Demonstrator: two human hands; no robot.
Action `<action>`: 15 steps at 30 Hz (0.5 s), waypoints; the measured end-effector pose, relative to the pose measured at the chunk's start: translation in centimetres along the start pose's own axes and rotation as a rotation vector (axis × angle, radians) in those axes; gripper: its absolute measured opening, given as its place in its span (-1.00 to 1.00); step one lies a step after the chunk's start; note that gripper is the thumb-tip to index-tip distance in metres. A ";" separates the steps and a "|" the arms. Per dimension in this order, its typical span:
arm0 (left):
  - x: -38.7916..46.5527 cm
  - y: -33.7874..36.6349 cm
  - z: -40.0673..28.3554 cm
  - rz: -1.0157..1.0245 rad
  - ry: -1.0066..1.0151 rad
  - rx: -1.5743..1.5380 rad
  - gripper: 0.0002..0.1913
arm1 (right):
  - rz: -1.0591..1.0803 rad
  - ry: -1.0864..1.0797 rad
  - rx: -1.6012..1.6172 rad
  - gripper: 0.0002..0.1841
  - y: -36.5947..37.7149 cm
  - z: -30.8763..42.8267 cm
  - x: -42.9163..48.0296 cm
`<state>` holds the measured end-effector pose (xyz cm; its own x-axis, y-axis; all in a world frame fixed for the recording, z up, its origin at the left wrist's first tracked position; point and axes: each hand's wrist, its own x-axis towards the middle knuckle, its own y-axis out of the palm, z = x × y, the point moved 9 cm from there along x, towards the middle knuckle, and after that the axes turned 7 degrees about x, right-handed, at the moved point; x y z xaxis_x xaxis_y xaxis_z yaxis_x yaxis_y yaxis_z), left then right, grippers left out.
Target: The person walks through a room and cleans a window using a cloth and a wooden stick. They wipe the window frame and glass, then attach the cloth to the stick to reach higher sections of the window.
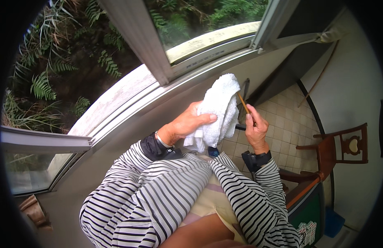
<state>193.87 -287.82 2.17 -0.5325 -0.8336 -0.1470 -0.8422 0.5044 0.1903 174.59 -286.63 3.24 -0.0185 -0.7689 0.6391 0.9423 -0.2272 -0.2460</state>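
Observation:
My left hand [191,119] grips a white terry towel [221,102], its thumb pressed over the folds. The towel is bunched, and its lower end hangs loose below that hand. Between the thumb and fingertips of my right hand [256,127] is a thin yellowish-brown stick [243,102]. The stick's far end meets the towel's upper right edge, where the cloth hides its tip. Both hands are raised in front of my body, near the window sill.
A sliding window frame [138,40] stands ahead, its track [126,116] curving left, with ferns [44,86] outside. To the right are a tiled floor [281,114], a wooden chair [328,153] and a green-topped table [312,214] bearing tiles. A dark panel [278,71] leans by the wall.

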 end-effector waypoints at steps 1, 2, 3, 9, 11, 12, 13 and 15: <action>-0.5 -0.3 0.2 -0.017 0.005 -0.039 -0.55 | 0.063 0.041 -0.002 -0.71 0.8 0.5 0.8; -1.0 -0.6 0.4 -0.033 -0.003 -0.073 -0.55 | 0.106 0.043 0.017 -0.70 1.3 1.4 2.0; -1.4 -0.8 0.6 -0.051 -0.019 -0.107 -0.55 | 0.154 0.039 0.048 -0.70 1.8 2.2 3.6; -1.9 -0.6 -1.6 -0.108 0.085 -0.286 -0.62 | 0.619 -0.333 -0.295 -0.62 5.6 9.2 13.0; -1.7 -0.9 -2.1 -0.153 0.129 -0.314 -0.62 | 0.668 -0.465 -0.421 -0.68 7.3 12.0 15.4; -1.8 -1.1 -2.5 -0.164 0.172 -0.347 -0.62 | 0.709 -0.501 -0.444 -0.71 8.0 13.2 16.0; -1.7 -1.2 -2.4 -0.188 0.175 -0.379 -0.62 | 0.761 -0.507 -0.480 -0.74 8.8 14.0 16.6; -1.6 -1.4 -2.3 -0.214 0.217 -0.453 -0.63 | 0.800 -0.570 -0.527 -0.73 10.3 15.7 17.3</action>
<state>196.16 -287.70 4.41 -0.2831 -0.9585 -0.0337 -0.7839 0.2110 0.5840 189.27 -292.88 23.24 0.8142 -0.4509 0.3657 0.3518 -0.1178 -0.9286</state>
